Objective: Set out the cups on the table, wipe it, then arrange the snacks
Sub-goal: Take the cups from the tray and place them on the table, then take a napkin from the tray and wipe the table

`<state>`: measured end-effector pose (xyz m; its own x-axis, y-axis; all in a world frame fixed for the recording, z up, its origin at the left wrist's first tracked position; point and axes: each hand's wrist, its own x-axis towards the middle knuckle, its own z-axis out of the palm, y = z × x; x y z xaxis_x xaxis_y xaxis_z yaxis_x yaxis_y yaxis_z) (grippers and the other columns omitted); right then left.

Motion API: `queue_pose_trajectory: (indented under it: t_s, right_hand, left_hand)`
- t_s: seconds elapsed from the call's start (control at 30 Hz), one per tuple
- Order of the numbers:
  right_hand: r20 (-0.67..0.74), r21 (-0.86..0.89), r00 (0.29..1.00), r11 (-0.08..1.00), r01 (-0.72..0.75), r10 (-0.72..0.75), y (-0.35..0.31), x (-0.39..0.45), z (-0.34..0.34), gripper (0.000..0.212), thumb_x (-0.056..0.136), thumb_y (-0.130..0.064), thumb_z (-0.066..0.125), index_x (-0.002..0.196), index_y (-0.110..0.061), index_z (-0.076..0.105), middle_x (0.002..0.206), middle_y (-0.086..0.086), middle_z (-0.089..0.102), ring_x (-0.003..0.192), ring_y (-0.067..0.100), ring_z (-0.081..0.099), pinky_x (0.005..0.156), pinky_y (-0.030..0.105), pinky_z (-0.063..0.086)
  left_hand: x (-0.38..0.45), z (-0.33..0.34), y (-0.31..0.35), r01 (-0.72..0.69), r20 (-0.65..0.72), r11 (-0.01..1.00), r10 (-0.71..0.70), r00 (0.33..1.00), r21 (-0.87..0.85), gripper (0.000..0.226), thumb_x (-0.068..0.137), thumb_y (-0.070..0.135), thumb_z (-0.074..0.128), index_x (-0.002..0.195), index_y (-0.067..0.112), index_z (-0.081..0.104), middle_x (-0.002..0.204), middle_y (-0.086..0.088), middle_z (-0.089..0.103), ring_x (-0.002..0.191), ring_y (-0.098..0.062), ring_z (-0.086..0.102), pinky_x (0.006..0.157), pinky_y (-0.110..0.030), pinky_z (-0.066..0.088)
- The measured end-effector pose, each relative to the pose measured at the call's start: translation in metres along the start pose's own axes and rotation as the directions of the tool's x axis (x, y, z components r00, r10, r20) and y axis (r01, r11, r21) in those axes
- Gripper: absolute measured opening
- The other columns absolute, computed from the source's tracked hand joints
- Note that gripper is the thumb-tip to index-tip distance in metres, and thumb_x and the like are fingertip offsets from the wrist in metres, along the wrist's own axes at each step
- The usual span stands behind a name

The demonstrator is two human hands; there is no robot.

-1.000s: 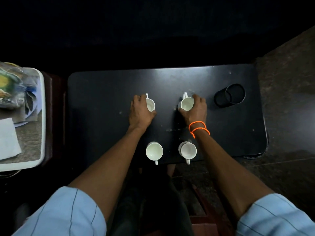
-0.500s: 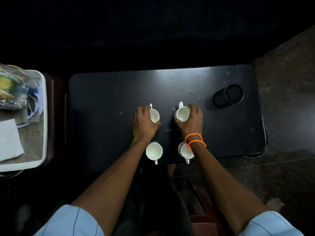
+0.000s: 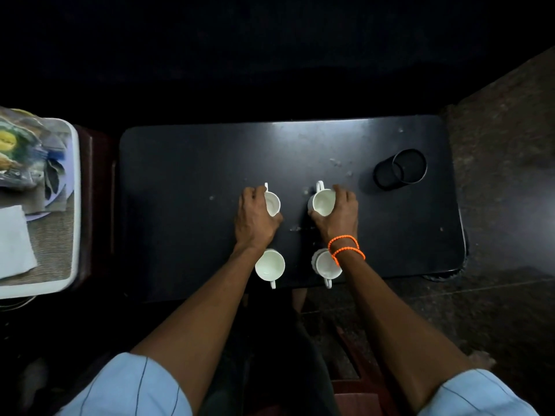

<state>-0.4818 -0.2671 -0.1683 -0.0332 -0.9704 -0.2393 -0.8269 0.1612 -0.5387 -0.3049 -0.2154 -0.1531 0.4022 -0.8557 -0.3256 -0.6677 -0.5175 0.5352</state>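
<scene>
Four white cups stand on the black table (image 3: 186, 181). My left hand (image 3: 253, 219) grips the far left cup (image 3: 272, 203), whose handle points away from me. My right hand (image 3: 338, 216), with orange bands at the wrist, grips the far right cup (image 3: 322, 202), handle also pointing away. Two more cups sit near the table's front edge with handles toward me: the near left cup (image 3: 269, 265) in plain sight, the near right cup (image 3: 326, 265) partly under my right wrist. Snack packets (image 3: 18, 151) lie on a white tray (image 3: 73, 205) to the left.
A black cylindrical holder (image 3: 401, 169) lies at the table's far right. A white napkin (image 3: 15, 241) rests on the tray's mat. Crumbs or specks dot the tabletop around the cups. Stone floor lies to the right; beyond the table it is dark.
Both hands have drawn the two far cups toward me, closer to the near pair. The near cups have not moved.
</scene>
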Motion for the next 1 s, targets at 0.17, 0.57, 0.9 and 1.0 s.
queue_pose_trajectory:
  t_s: [0.17, 0.57, 0.9, 1.0]
  right_hand:
    - [-0.036, -0.138, 0.999, 0.990, -0.001, -0.004, -0.015, 0.001, -0.007, 0.088, 0.061, -0.047, 0.085, 0.135, -0.016, 0.049, 0.130, 0.012, 0.052, 0.117, 0.035, 0.049, 0.094, 0.046, 0.045]
    - [-0.009, -0.203, 0.909, 0.891, 0.407, -0.417, -0.158, -0.017, 0.030, 0.059, 0.080, -0.032, 0.071, 0.133, -0.011, 0.055, 0.129, 0.013, 0.054, 0.119, 0.034, 0.051, 0.099, 0.044, 0.039]
    - [0.344, -0.007, 0.653, 0.694, 0.720, -0.675, -0.316, -0.094, 0.151, 0.052, 0.082, -0.021, 0.072, 0.128, 0.000, 0.059, 0.124, 0.021, 0.059, 0.114, 0.040, 0.053, 0.098, 0.044, 0.044]
    - [0.426, 0.090, 0.557, 0.646, 0.758, -0.713, -0.348, -0.121, 0.186, 0.045, 0.083, -0.014, 0.071, 0.124, 0.001, 0.061, 0.117, 0.022, 0.061, 0.109, 0.041, 0.055, 0.093, 0.046, 0.048]
  left_hand:
    - [-0.002, -0.006, -0.002, 0.003, -0.022, 1.000, -0.003, 1.000, -0.006, 0.070, 0.069, 0.040, 0.086, 0.129, 0.019, 0.057, 0.123, -0.007, 0.055, 0.115, -0.029, 0.057, 0.079, -0.039, 0.051]
    - [0.005, -0.092, -0.069, 0.200, -0.241, 0.973, -0.223, 0.945, -0.116, 0.054, 0.090, 0.041, 0.070, 0.136, 0.015, 0.056, 0.131, -0.007, 0.055, 0.115, -0.028, 0.061, 0.086, -0.044, 0.055]
    - [-0.010, -0.211, -0.218, 0.406, -0.470, 0.891, -0.453, 0.758, -0.204, 0.041, 0.090, 0.026, 0.069, 0.125, 0.007, 0.063, 0.122, -0.016, 0.060, 0.114, -0.036, 0.060, 0.088, -0.048, 0.052]
    - [-0.021, -0.228, -0.257, 0.451, -0.492, 0.856, -0.514, 0.702, -0.252, 0.039, 0.087, 0.023, 0.070, 0.121, 0.006, 0.062, 0.120, -0.015, 0.059, 0.115, -0.036, 0.059, 0.091, -0.049, 0.053]
